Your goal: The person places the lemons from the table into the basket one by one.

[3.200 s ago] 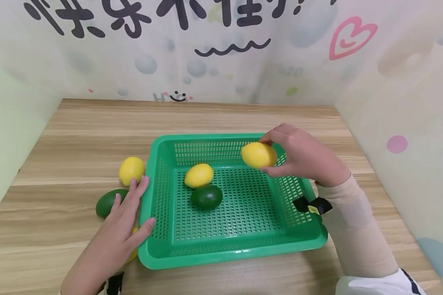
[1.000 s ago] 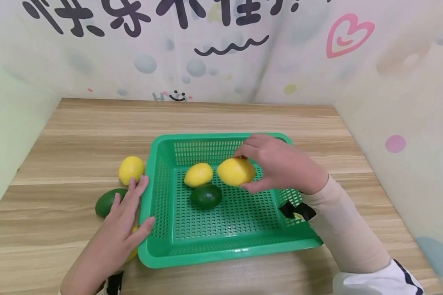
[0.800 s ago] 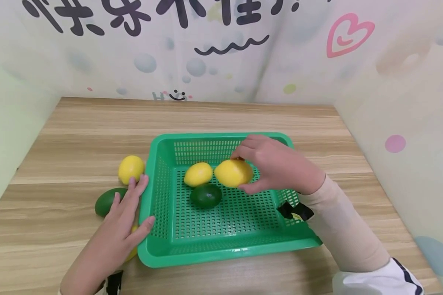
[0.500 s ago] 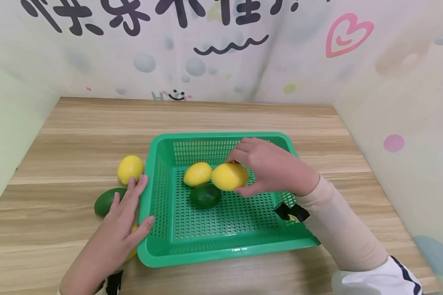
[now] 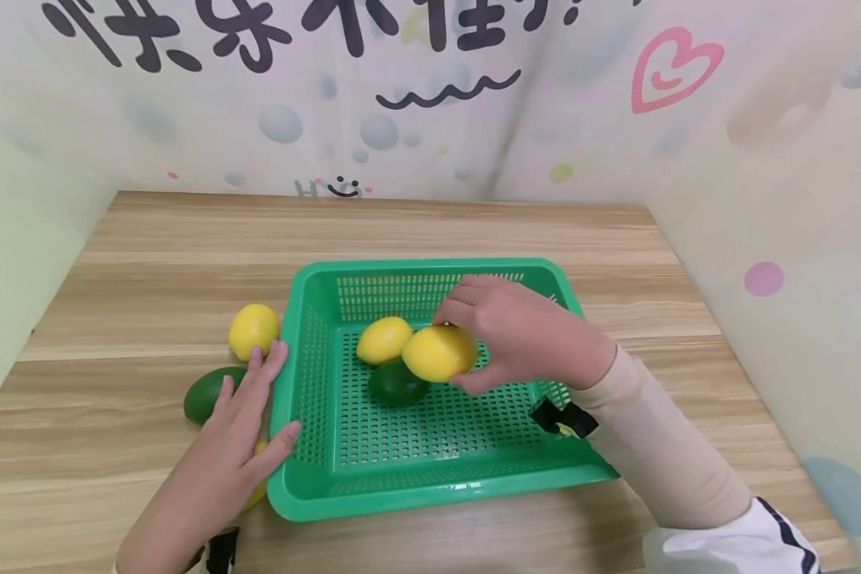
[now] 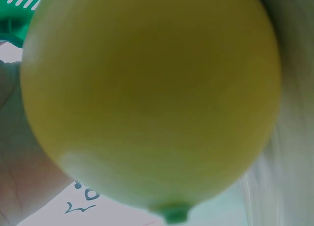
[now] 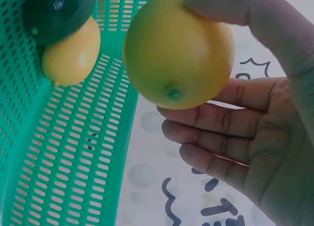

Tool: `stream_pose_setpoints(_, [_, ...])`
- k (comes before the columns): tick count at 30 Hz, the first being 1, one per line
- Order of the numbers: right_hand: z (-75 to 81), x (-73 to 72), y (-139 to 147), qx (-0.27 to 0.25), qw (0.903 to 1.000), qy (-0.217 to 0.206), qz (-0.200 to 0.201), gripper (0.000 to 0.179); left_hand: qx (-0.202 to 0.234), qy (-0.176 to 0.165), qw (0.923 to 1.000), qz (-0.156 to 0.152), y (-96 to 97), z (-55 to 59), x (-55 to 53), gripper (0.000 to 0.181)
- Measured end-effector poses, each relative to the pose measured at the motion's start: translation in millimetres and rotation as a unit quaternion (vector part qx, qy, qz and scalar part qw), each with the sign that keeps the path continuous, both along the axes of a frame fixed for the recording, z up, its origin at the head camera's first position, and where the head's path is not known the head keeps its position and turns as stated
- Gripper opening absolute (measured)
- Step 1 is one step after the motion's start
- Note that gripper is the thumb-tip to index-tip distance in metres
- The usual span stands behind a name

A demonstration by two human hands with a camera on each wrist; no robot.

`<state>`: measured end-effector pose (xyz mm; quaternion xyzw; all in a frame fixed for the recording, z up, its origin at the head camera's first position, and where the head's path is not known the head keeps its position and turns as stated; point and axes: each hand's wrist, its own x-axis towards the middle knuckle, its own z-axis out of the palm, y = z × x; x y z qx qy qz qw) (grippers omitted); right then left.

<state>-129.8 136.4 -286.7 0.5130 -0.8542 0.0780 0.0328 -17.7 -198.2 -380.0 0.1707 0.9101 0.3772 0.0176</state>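
Note:
My right hand (image 5: pixel 527 339) pinches a yellow lemon (image 5: pixel 439 353) between thumb and fingers, over the middle of a green plastic basket (image 5: pixel 445 504). This lemon (image 7: pixel 174 54) overlaps a dark green avocado (image 5: pixel 396 386) in the head view. Another lemon (image 5: pixel 383 340) lies in the basket behind that avocado. With fingers extended, my left hand (image 5: pixel 218 450) rests along the basket's left rim. Beneath its wrist side is a mostly hidden lemon (image 5: pixel 257 493); a lemon (image 6: pixel 152 98) fills the left wrist view. Near the fingertips lie a lemon (image 5: pixel 254 330) and an avocado (image 5: pixel 208 395), partly covered by the hand.
The basket stands on a wood-grain table (image 5: pixel 186 239). A printed white cloth (image 5: pixel 430 143) with dark lettering hangs behind the table, and pale walls (image 5: pixel 768 359) close in both sides. A black strap piece (image 5: pixel 564 418) sits at the right wrist.
My right hand has carried the lemon leftward and toward the basket's front, from the right side to beside the other lemon and over the avocado's edge. The left hand stays in place.

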Motion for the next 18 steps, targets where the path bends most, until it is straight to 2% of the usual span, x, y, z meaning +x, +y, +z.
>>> stream_pose_setpoints(18, [-6.3,6.8,-12,0.015,0.9995,-0.002,0.029,0.045,-0.001,0.001,1.0,0.003,0.4,-0.1,0.0,0.082])
